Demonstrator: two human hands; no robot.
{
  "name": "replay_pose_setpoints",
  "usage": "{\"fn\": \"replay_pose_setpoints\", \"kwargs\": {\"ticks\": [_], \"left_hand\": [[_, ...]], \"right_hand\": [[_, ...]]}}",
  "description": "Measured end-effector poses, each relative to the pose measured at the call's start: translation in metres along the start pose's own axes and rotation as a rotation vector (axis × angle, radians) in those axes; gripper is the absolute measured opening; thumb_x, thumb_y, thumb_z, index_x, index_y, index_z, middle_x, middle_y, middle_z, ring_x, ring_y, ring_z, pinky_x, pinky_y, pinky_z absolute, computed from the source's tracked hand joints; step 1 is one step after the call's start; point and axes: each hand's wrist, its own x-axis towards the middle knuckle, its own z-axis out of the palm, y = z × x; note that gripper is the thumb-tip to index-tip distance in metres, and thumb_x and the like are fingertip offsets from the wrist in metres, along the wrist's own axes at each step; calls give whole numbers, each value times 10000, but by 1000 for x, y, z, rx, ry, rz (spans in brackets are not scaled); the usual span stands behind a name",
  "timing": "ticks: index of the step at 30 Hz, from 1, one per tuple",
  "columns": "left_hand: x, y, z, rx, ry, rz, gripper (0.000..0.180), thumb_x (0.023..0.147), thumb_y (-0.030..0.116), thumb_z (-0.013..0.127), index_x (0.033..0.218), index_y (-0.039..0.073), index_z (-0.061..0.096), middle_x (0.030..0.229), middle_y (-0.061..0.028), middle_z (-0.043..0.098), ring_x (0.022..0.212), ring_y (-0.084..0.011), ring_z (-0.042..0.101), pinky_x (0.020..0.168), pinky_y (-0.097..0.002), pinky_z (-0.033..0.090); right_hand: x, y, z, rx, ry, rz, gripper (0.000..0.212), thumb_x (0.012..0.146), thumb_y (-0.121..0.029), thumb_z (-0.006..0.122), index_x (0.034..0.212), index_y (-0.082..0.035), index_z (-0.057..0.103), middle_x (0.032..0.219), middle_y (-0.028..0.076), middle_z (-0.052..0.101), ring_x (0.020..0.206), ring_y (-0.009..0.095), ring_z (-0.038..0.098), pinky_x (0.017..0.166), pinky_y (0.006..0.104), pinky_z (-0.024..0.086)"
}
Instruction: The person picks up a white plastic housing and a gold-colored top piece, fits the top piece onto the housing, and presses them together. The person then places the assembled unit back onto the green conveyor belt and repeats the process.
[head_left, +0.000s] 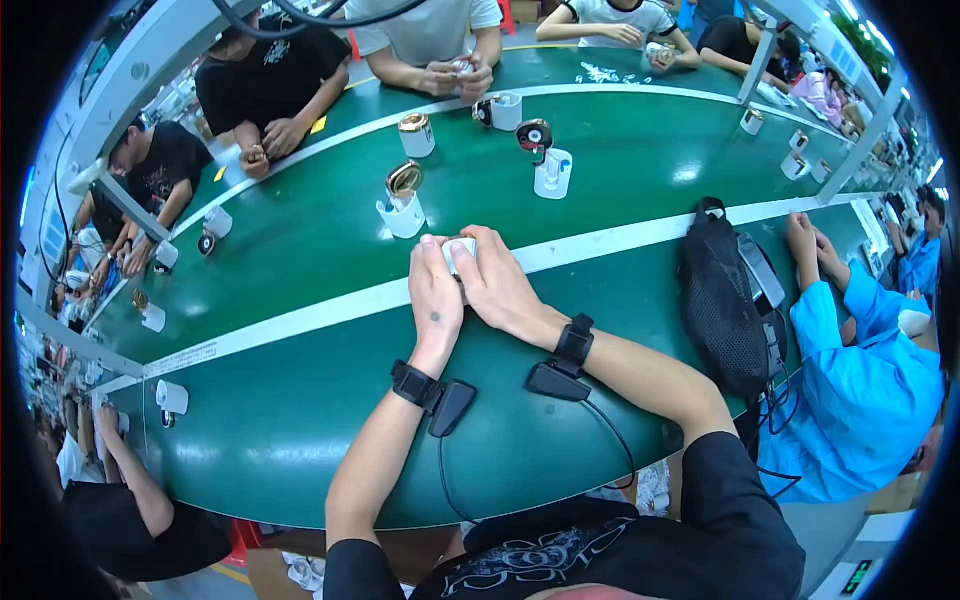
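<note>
White shows at the middle of a green table [300,440]: we find the small white piece [459,251] gripped near the pale strip [600,245] that crosses the surface. The left hand [436,290] closes in from the left and the right hand [499,288] wraps around from the right; as we judge it, both are clamped together on the piece. It lies squarely between them, touching each, so neither is the nearer. Its long axis we cannot tell, for the hands cover all but a part of it. The left forearm [380,450] runs up toward the piece almost straight, we note, while the right forearm [650,374] slants in from the lower right. Just beyond the left hand, a little to its left, a white canister [403,217] stands with its gold-rimmed lid [404,179] tipped up; the left hand is the closer of the two to it. Farther out, beyond the right hand and to its right, we see a second white canister [552,177] with a dark round lid [534,135] raised. Well to the right, a black mesh bag [712,310] rests on the table.
</note>
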Motion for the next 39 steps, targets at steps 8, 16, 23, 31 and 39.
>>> {"fn": "replay_pose_setpoints", "kwargs": {"ticks": [8,16,23,31,39], "left_hand": [[25,10,27,166,66,128,513,1112,372,348,968,-50,601,985,-255,652,953,-438,612,852,-491,460],[25,19,17,171,-89,81,448,1092,351,401,1035,-40,612,956,-256,656,944,-447,629,851,-486,486],[11,21,-5,180,-95,50,383,1027,325,567,1182,-22,615,999,-238,660,999,-419,645,913,-441,512],[46,-13,-114,786,241,552,555,850,229,830,1267,-2,546,1257,-236,537,1176,-405,546,971,-462,490],[43,-22,-132,735,141,502,608,805,184,879,1259,-6,522,1333,-188,460,1170,-375,545,1016,-457,469]], "right_hand": [[19,-5,-21,-107,68,108,412,1065,-322,444,1133,47,615,987,302,687,928,472,673,824,522,527],[21,3,-31,-154,-14,66,411,1051,-346,479,1171,25,609,1051,279,681,934,463,678,801,515,542],[39,6,-48,-100,-10,-129,407,1010,-300,595,1282,2,570,1208,226,643,978,383,688,860,471,552],[80,126,-149,-562,348,-32,720,852,-259,811,1414,26,464,1393,255,540,1227,344,600,1017,431,499],[70,135,-142,-313,113,281,768,797,-280,852,1382,24,457,1354,236,602,1224,337,629,982,432,520]]}}
